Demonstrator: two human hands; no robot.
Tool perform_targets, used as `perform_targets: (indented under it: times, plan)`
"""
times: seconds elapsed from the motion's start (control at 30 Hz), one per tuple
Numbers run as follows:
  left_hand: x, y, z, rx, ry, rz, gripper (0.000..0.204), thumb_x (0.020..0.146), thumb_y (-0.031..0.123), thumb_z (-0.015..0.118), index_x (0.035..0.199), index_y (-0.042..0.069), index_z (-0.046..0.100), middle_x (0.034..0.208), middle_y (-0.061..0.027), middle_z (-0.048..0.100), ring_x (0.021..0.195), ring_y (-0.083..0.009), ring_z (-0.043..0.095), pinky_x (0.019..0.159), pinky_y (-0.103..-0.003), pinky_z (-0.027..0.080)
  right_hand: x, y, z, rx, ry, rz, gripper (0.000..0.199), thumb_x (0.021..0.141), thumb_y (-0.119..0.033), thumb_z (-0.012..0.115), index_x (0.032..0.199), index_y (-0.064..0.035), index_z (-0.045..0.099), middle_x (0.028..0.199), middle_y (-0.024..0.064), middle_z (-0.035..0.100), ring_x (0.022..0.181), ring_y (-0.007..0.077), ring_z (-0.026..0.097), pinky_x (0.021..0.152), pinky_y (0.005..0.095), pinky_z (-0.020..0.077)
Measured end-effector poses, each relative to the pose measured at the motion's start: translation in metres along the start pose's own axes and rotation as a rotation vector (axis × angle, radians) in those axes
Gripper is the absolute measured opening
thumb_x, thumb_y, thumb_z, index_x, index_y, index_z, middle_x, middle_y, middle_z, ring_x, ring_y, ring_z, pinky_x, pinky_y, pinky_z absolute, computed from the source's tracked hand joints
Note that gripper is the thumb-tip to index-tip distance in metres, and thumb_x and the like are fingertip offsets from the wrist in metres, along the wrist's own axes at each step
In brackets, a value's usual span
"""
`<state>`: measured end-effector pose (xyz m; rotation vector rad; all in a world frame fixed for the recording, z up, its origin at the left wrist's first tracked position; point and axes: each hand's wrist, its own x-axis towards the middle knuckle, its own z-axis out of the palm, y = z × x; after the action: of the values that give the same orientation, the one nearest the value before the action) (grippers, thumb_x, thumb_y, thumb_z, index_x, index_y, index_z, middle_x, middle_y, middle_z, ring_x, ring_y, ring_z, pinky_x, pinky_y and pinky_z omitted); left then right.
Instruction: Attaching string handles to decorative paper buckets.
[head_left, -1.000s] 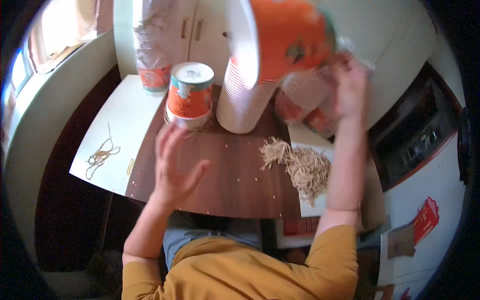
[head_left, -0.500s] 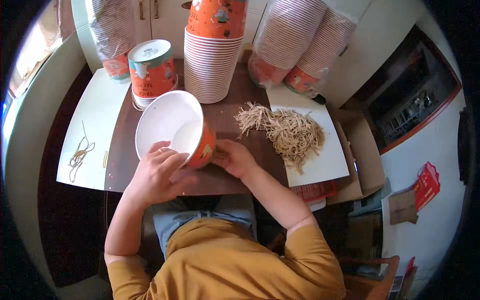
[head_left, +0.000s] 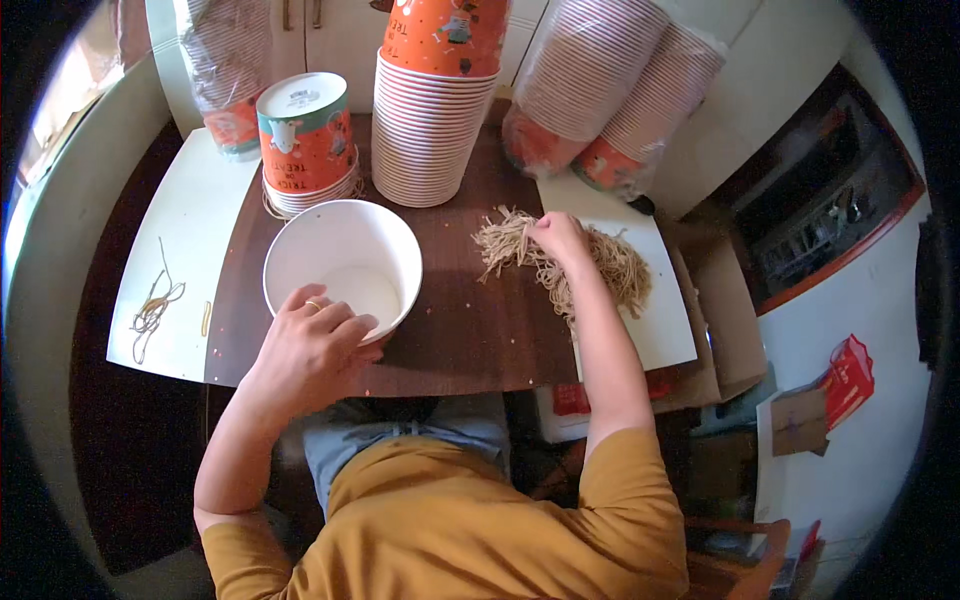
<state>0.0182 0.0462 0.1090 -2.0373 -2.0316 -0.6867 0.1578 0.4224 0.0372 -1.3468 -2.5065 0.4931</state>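
A white-lined paper bucket (head_left: 345, 235) stands at the near middle of the brown table (head_left: 470, 350), its open mouth tilted toward me. Over its near rim my left hand (head_left: 308, 345) is closed, fingers inside and thumb hidden against the outer wall. To the right lies a tangled pile of beige cords (head_left: 622, 272), partly on the brown surface and partly on white. My right hand (head_left: 562, 240) reaches onto the pile's far part, fingertips pinched together on cords; how many strands they hold is hidden.
Behind the bucket are an upturned orange bucket (head_left: 306, 150) and a tall stack of buckets (head_left: 424, 135). Plastic-wrapped stacks (head_left: 585, 75) stand at the back right, another wrapped stack (head_left: 228, 70) at back left. Loose cords (head_left: 152, 315) lie at left. A cardboard box (head_left: 728, 300) sits right of the table.
My right hand has left the bucket's right side and moved right and away onto the cord pile. The bucket has turned more upright, its printed side out of sight, while my left hand stays at its rim.
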Motion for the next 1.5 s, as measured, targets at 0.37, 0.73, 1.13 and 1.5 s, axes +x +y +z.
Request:
perform_targets:
  times: [0.37,0.73,1.13,1.5]
  plan:
    - [0.031,-0.021,-0.031,-0.452,0.357,-0.214,0.013,0.079,0.005,0.066,0.092,0.002,0.065,0.087,-0.0126,0.063,0.082,-0.0277,0.062,0.07,-0.033,0.049,-0.015,-0.072,-0.084,0.743,-0.299,-0.432,0.01,0.085,-0.011,0.064,0.083,-0.0012,0.064,0.076,-0.0004,0.063,0.069,0.0049,0.054,0.064,0.0217,0.0448]
    - [0.042,-0.029,-0.012,-1.029,0.034,-0.398,0.046,0.079,0.017,0.074,0.119,0.0,0.059,0.094,-0.0056,0.066,0.071,-0.005,0.057,0.064,-0.021,0.048,-0.084,-0.185,-0.12,0.857,-0.739,-0.603,0.01,0.087,-0.011,0.06,0.089,-0.0014,0.06,0.084,0.007,0.066,0.078,0.0128,0.063,0.074,0.0269,0.0512]
    - [0.026,-0.021,-0.004,-0.991,0.132,-0.408,0.021,0.084,0.015,0.069,0.096,-0.002,0.067,0.072,-0.003,0.064,0.065,-0.0048,0.054,0.059,-0.023,0.046,-0.099,-0.195,-0.107,0.994,-0.902,-0.541,0.011,0.085,-0.011,0.057,0.088,0.0002,0.059,0.083,0.0103,0.066,0.074,0.0172,0.065,0.071,0.0296,0.0532]
    - [0.013,-0.021,-0.028,-0.804,0.151,-0.507,0.017,0.082,0.015,0.07,0.08,-0.001,0.067,0.065,-0.0063,0.062,0.059,-0.0079,0.055,0.054,-0.027,0.046,-0.09,-0.172,-0.086,0.619,-0.649,-0.643,0.013,0.077,-0.008,0.058,0.087,-0.0001,0.058,0.088,0.0101,0.062,0.081,0.0166,0.06,0.078,0.0295,0.0484]
